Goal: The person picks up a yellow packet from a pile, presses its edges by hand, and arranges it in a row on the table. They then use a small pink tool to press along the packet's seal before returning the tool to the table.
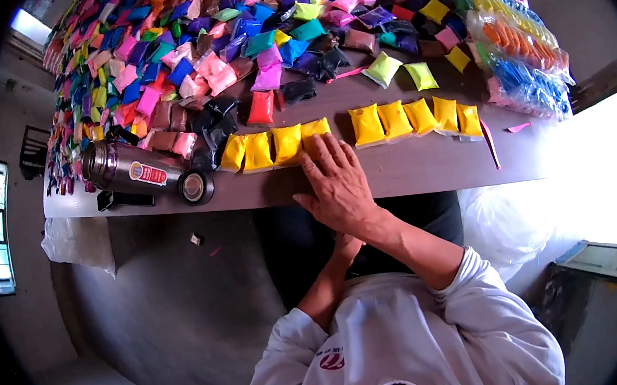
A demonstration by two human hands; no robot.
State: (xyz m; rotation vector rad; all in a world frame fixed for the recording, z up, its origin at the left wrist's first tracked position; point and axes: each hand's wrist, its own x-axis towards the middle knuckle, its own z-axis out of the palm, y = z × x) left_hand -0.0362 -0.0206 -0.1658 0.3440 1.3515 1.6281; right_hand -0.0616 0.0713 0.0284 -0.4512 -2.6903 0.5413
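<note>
My right hand (336, 182) lies palm down at the table's front edge, fingers outstretched. Its fingertips touch the rightmost small yellow packet (315, 128) of a row and partly cover it. More plump yellow packets (258, 151) sit side by side just left of these fingers. Beyond a short gap to the right is a second row of yellow packets (393, 120). Below the table edge, my left hand (348, 243) rests near my lap under the right forearm. Its fingers are hidden, so I cannot see whether it holds anything.
A metal thermos (120, 166) lies on its side at the left, near a round cap (195, 187). Many coloured packets (213, 46) cover the back of the table (424, 163). Bagged bundles (520, 38) line the right side, near pink plastic sticks (490, 144).
</note>
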